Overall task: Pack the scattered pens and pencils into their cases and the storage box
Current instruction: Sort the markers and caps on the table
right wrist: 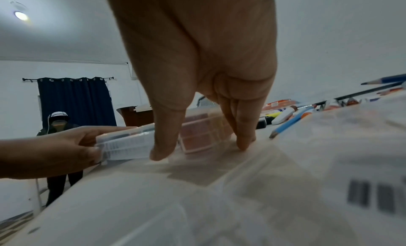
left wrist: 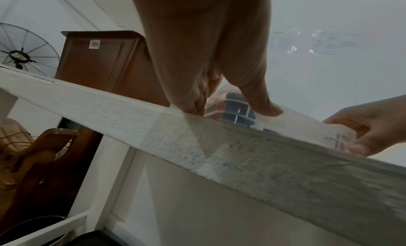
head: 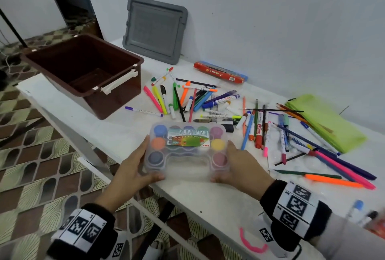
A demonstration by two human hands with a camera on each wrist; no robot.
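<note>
A clear plastic poster-paint case [head: 187,149] was held at the near edge of the white table [head: 218,203], gripped at its 2 short ends: the left hand [head: 133,168] was curled round the left end, thumb on the near edge, and the right hand [head: 239,166] was curled round the right end. Its long axis was laid left to right, with the printed label turned upside down toward the wall. Only in the head view were seen the open brown storage box [head: 87,72] at the table's far left, the grey lid [head: 154,30] leaned on the wall, the scattered pens and pencils [head: 208,101] beyond the case, a red pencil box [head: 218,72] and a green pouch [head: 327,122]. Only in the left wrist view was a standing fan [left wrist: 22,50] shown; only in the right wrist view, a dark blue curtain [right wrist: 74,100] and a person [right wrist: 57,128] before it.
</note>
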